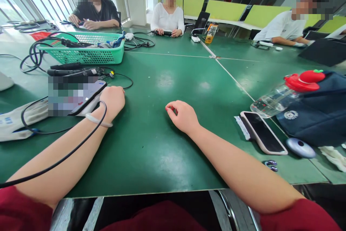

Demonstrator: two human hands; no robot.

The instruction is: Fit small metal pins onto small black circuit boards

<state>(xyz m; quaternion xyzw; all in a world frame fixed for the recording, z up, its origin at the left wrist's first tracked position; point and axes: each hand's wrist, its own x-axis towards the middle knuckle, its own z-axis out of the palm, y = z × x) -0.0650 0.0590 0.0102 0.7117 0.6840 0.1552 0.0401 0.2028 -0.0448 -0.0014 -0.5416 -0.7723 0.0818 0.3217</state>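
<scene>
My left hand (pixel 112 100) rests on the green table (pixel 151 144) with its fingers curled in and largely hidden. Nothing shows sticking out of it. Right beside it, a phone (pixel 93 96) is propped at a tilt, its screen lit and partly blurred. A pale band (pixel 98 120) circles my left wrist, and a black cable (pixel 72 151) runs over that forearm. My right hand (pixel 183 115) lies on the table near the middle, loosely closed, thumb tip by the index finger. No object is visible in it.
A green basket (pixel 89 56) of cables stands back left, with white gloves (pixel 24 119) nearer. On the right are a red-lidded bottle (pixel 281 96), a dark blue bag (pixel 319 115), a phone (pixel 263 132) and a mouse (pixel 300 147). Several people sit around the table.
</scene>
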